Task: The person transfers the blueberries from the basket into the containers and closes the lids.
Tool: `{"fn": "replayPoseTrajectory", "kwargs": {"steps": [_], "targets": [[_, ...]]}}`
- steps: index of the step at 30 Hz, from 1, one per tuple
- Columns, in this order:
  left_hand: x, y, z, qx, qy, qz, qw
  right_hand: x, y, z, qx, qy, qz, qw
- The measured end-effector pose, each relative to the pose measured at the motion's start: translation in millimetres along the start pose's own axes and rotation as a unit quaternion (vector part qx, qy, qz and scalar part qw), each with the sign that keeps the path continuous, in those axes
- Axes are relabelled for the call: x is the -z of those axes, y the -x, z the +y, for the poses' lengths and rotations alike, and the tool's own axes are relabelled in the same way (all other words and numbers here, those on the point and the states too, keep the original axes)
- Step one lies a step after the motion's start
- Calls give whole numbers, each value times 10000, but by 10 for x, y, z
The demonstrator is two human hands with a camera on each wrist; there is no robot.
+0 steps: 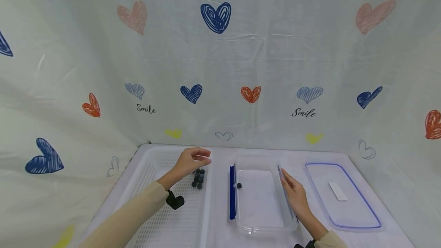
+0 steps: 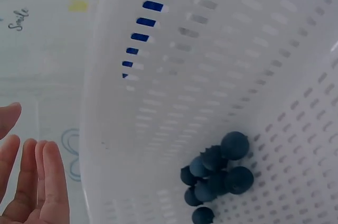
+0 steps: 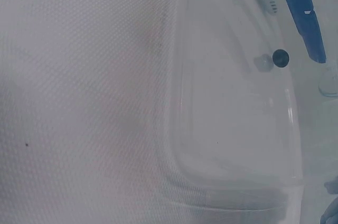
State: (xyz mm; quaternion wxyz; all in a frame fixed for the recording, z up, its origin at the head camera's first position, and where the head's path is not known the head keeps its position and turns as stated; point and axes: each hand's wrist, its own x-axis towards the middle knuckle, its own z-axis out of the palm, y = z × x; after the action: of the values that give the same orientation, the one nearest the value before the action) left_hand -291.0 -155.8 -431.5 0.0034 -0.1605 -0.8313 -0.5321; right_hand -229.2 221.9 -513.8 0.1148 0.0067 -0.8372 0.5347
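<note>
A white perforated basket [image 1: 155, 202] sits at the left and holds a small pile of dark blueberries [image 1: 198, 178]. My left hand [image 1: 194, 158] hovers just above and behind the pile, fingers relaxed, with nothing visible in it. In the left wrist view its fingers [image 2: 31, 182] lie straight outside the basket wall [image 2: 211, 76], with the blueberries [image 2: 216, 174] below. A clear plastic container [image 1: 265, 228] stands in the middle with one blueberry [image 1: 239, 185] inside near its left wall. My right hand [image 1: 293, 192] rests with straight fingers against the container's right side.
A blue clip [image 1: 232, 196] runs along the container's left edge. The container's clear lid [image 1: 358, 202], blue-rimmed with a white label, lies flat at the right. A heart-printed cloth backs and flanks the white table. The right wrist view shows the lone blueberry [image 3: 280, 57] and blue clip [image 3: 301, 7].
</note>
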Motion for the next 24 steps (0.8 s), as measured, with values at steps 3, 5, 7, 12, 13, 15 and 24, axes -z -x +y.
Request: {"fn": "replayPoseTrajectory", "kwargs": {"steps": [3, 5, 7, 12, 13, 15, 24], "targets": [[58, 43, -86, 64, -55, 45, 10000, 2, 5, -5, -28, 4, -44, 10000], [89, 67, -146, 105, -104, 96, 9998, 0, 4, -8, -37, -20, -51, 10000], [116, 89, -204, 163, -119, 134, 9997, -3, 3, -8, -41, -30, -47, 10000], [167, 145, -334, 360, -128, 158, 9991, -7, 1, 1, -13, -42, 17, 10000], [177, 159, -361, 358, -123, 153, 9992, -6, 3, 2, -3, -35, 28, 10000], [194, 182, -416, 368, -141, 142, 9991, -5, 6, 4, 18, -30, 37, 10000], [194, 298, -648, 555, -320, 263, 9976, -14, 8, 7, 27, -101, 42, 9999]]}}
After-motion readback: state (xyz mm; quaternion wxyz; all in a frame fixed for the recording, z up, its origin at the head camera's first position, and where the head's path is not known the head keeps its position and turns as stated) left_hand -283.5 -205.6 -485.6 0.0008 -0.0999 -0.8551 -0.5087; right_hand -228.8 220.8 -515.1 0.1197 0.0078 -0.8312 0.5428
